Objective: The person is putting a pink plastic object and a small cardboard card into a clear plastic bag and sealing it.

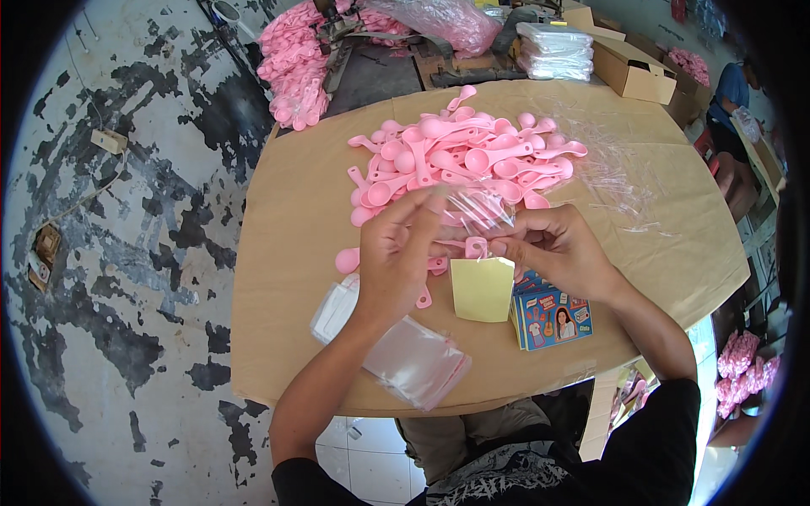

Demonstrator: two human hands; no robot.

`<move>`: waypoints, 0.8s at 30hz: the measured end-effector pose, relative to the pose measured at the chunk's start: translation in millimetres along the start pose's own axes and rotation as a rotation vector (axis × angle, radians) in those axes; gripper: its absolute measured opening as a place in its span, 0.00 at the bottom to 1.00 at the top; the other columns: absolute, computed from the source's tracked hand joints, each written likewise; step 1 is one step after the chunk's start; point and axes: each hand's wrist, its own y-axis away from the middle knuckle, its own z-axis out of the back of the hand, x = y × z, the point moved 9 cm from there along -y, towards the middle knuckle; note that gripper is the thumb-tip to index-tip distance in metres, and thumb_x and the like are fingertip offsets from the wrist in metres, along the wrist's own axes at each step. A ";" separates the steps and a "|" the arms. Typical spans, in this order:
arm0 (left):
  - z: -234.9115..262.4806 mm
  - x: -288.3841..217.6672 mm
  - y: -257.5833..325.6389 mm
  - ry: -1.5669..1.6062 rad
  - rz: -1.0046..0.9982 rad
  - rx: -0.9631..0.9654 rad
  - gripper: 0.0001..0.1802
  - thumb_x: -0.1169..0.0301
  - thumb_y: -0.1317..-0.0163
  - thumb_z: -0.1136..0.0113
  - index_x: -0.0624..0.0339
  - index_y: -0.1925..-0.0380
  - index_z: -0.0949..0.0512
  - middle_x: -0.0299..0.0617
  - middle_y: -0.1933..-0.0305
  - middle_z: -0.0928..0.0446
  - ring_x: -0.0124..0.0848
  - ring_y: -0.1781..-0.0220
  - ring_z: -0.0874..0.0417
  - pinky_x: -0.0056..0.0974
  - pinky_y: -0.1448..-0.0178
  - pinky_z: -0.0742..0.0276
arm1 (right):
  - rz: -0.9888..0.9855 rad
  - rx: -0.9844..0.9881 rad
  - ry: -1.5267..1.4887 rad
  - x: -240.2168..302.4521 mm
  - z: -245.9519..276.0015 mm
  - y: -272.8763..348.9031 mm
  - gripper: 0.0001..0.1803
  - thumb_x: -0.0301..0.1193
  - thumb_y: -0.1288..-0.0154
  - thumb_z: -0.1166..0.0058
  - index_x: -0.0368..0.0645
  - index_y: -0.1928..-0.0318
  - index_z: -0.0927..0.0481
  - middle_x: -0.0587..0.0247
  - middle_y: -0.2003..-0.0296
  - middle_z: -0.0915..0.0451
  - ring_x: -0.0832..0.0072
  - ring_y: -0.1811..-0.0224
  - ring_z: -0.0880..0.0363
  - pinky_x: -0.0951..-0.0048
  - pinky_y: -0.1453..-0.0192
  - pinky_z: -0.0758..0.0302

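- Nearest: the person's black sleeves and lap at the edge of a table [278, 337] covered in brown paper.
- Stack of clear bags [413, 363], flat on the table, partly under the left forearm.
- Stack of blue cards [557, 325], printed with small pictures, below the right hand [561, 249].
- Pale yellow card [483, 291] between the two stacks, below the hands; whether it lies on the table or hangs from the hands, cannot tell.
- Right hand: thumb and fingers pinched on the side of a clear bag [481, 202], raised over the table.
- Left hand [398, 253]: at the bag's other side, thumb up, fingers bent behind; how firmly it grips, cannot tell.
- Pink handle end [476, 247] with a hole, between the hands, just above the yellow card.
- Loose pink spoon [347, 261] just left of the left hand.
- Behind the hands, a heap of pink spoons [464, 152]; thin clear plastic scraps [620, 181] to its right.
- Far side: pink bundles [291, 63], stacked clear packs [555, 52], open cardboard box [633, 72].
- Far right: another person in a blue top [730, 94].
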 end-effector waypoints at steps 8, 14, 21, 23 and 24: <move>-2.2 7.3 -8.2 0.294 0.050 0.147 0.21 0.66 0.27 0.50 0.67 0.39 0.31 0.45 0.53 0.19 0.33 0.52 0.16 0.35 0.49 0.18 | -0.008 -0.050 0.002 2.9 5.0 0.3 0.10 0.27 0.31 0.43 0.36 0.54 0.18 0.68 0.69 0.17 0.88 0.72 0.22 0.82 0.68 0.24; -10.8 37.6 -2.8 0.009 0.210 0.173 0.18 0.65 0.28 0.47 0.65 0.44 0.25 0.37 0.56 0.19 0.22 0.58 0.17 0.26 0.59 0.21 | 0.030 -0.132 0.028 2.3 21.2 0.1 0.13 0.29 0.32 0.42 0.37 0.50 0.18 0.66 0.66 0.15 0.85 0.68 0.20 0.81 0.65 0.22; -8.9 38.5 -2.0 -0.063 0.169 0.138 0.17 0.64 0.28 0.46 0.63 0.47 0.22 0.32 0.62 0.19 0.15 0.65 0.22 0.21 0.70 0.31 | 0.054 -0.108 0.078 -2.3 22.3 -1.0 0.12 0.29 0.32 0.42 0.37 0.51 0.17 0.64 0.63 0.15 0.86 0.66 0.19 0.81 0.62 0.20; -6.2 37.7 -1.6 -0.062 0.186 0.107 0.17 0.64 0.28 0.45 0.63 0.47 0.22 0.31 0.63 0.19 0.14 0.67 0.23 0.21 0.70 0.32 | 0.023 -0.100 0.068 -2.6 20.2 -1.4 0.12 0.29 0.32 0.42 0.37 0.51 0.17 0.65 0.63 0.15 0.86 0.65 0.20 0.81 0.62 0.20; -9.3 36.6 -2.2 -0.050 0.177 0.151 0.17 0.64 0.28 0.45 0.63 0.47 0.22 0.31 0.63 0.19 0.14 0.68 0.24 0.21 0.70 0.32 | 0.039 -0.112 0.069 -0.4 20.0 -1.6 0.13 0.29 0.32 0.42 0.37 0.51 0.17 0.65 0.63 0.15 0.86 0.65 0.20 0.81 0.62 0.20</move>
